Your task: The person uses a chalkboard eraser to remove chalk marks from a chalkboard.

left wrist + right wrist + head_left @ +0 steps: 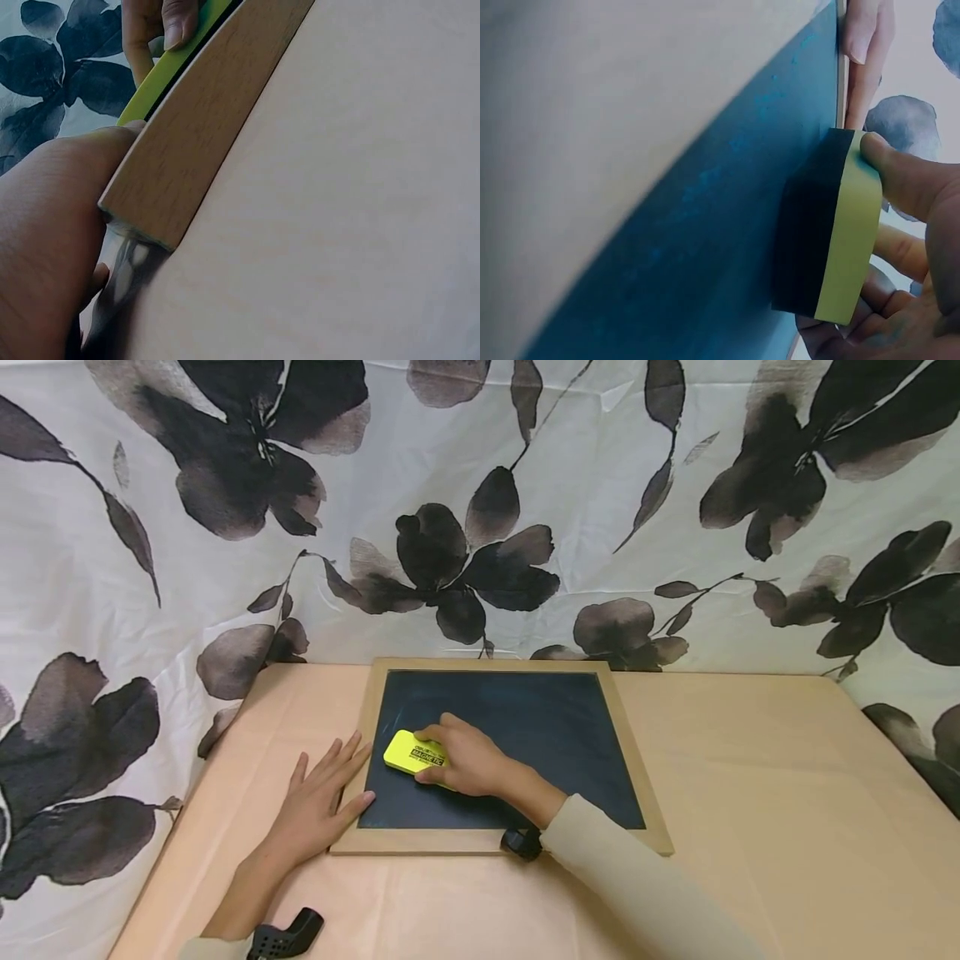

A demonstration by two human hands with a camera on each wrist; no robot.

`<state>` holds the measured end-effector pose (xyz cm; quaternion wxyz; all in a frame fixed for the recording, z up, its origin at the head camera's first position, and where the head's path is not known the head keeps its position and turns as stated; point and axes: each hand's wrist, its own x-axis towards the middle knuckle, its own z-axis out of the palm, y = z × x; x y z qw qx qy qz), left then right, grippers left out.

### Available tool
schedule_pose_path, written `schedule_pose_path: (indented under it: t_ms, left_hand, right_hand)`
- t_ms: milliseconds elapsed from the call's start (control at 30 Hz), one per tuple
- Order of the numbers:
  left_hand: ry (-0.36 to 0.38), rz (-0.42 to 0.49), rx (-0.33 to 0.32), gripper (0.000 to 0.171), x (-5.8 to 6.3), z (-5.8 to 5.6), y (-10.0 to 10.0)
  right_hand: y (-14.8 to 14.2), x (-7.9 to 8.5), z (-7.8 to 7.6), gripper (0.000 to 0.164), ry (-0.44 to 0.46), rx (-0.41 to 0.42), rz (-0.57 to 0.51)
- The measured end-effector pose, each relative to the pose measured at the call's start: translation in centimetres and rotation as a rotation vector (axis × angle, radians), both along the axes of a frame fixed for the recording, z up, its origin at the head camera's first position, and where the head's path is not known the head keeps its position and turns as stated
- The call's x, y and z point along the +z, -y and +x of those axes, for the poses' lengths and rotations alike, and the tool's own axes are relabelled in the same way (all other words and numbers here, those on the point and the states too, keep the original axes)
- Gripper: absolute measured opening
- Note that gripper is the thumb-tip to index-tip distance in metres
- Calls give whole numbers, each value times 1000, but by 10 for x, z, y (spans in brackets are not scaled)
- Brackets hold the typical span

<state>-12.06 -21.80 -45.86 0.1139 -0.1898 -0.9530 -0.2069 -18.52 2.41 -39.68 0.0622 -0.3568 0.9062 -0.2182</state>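
A wood-framed chalkboard (510,743) lies flat on the table, its dark surface bearing faint smears at the left. My right hand (474,760) grips a yellow magnetic eraser (405,753) by its sides, over the left part of the board. In the right wrist view the eraser (847,232) shows a black pad against the board (705,217), with bluish chalk specks nearby. My left hand (318,802) rests at the frame's left edge with fingers spread, the thumb over the wood. The left wrist view shows the frame's side (202,127) beside that hand (52,232).
The table (765,793) has a pale peach cover and extends on both sides of the board. Behind and to the left hangs a white cloth (585,468) with dark flowers. Black wrist devices (288,935) sit on both arms.
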Motion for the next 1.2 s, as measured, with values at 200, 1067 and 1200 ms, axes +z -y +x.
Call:
schedule_pose_path:
  t_ms: [200,1067,1200]
  left_hand:
    - [-3,-14,6,63,3,0,4]
    - [8,24,-17,63,2,-1,2]
    - [3,23,-20,63,2,-1,2]
  right_hand:
    - [-1,3,4,58,15,38,-15]
    - [-135,3,27,56,70,-134,4]
    - [-160,3,31,57,84,-157,-35]
